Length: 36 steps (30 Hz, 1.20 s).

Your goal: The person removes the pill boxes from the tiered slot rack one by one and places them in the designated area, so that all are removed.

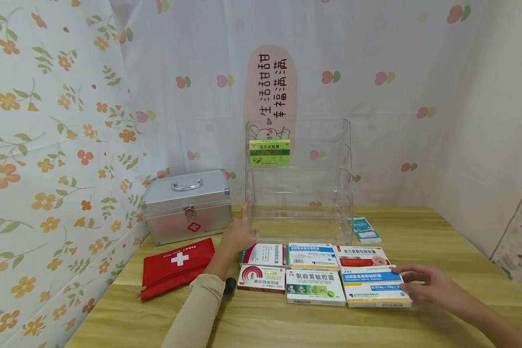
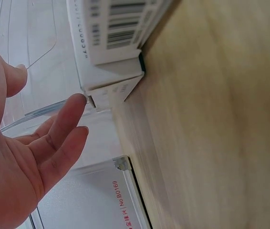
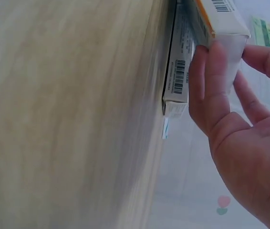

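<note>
My right hand [image 1: 432,289] grips the right end of a blue-and-white medicine box [image 1: 369,286], at the front right of two rows of medicine boxes. Fingers and thumb pinch its end in the right wrist view, where the box [image 3: 223,24] looks raised off the table. My left hand [image 1: 239,234] has loosely extended fingers and holds nothing. It is by the left side of a clear acrylic display rack [image 1: 302,219], behind a white-and-magenta medicine box [image 1: 265,254]. A green medicine box [image 1: 269,152] stands at the left of the rack's top tier.
A silver first-aid case [image 1: 187,208] stands left of the rack, with a red zip pouch [image 1: 178,266] before it. A small black object [image 1: 230,285] lies beside the left sleeve. A teal-and-white packet [image 1: 366,229] lies right of the rack. Curtains hang behind and left.
</note>
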Each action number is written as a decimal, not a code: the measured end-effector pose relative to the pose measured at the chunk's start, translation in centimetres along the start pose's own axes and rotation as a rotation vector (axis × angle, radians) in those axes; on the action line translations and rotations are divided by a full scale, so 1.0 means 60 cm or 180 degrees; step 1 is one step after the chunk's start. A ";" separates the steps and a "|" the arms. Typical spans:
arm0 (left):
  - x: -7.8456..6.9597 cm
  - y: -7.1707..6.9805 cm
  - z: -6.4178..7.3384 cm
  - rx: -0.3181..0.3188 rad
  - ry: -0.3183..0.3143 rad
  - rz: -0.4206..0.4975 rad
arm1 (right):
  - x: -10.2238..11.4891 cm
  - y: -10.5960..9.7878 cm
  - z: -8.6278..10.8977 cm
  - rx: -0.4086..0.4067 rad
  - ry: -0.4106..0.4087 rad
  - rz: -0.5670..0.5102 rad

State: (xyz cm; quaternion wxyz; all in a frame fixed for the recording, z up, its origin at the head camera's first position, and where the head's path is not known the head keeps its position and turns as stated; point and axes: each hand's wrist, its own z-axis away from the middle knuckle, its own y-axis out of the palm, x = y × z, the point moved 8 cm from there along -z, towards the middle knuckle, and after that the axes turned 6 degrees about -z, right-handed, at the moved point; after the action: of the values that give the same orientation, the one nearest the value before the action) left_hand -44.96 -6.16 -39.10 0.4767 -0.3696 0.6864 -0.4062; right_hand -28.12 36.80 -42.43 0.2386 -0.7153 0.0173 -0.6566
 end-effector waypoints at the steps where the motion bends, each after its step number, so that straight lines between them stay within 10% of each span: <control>1: 0.000 0.000 0.000 -0.0002 0.0003 -0.0003 | -0.003 0.000 -0.001 0.0000 0.0082 0.0026; 14: -0.001 0.000 0.000 -0.0010 0.0043 -0.0008 | -0.025 -0.001 -0.012 0.0130 0.0476 0.0190; 36: 0.002 0.004 -0.004 0.0017 -0.0014 -0.0001 | -0.006 -0.002 -0.015 -0.0020 0.0351 0.0704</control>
State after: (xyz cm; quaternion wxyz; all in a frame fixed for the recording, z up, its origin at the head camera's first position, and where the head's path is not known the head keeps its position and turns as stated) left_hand -45.26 -6.15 -39.30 0.4791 -0.3693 0.6842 -0.4074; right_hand -29.04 36.77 -42.68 0.3060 -0.6725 0.1112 -0.6646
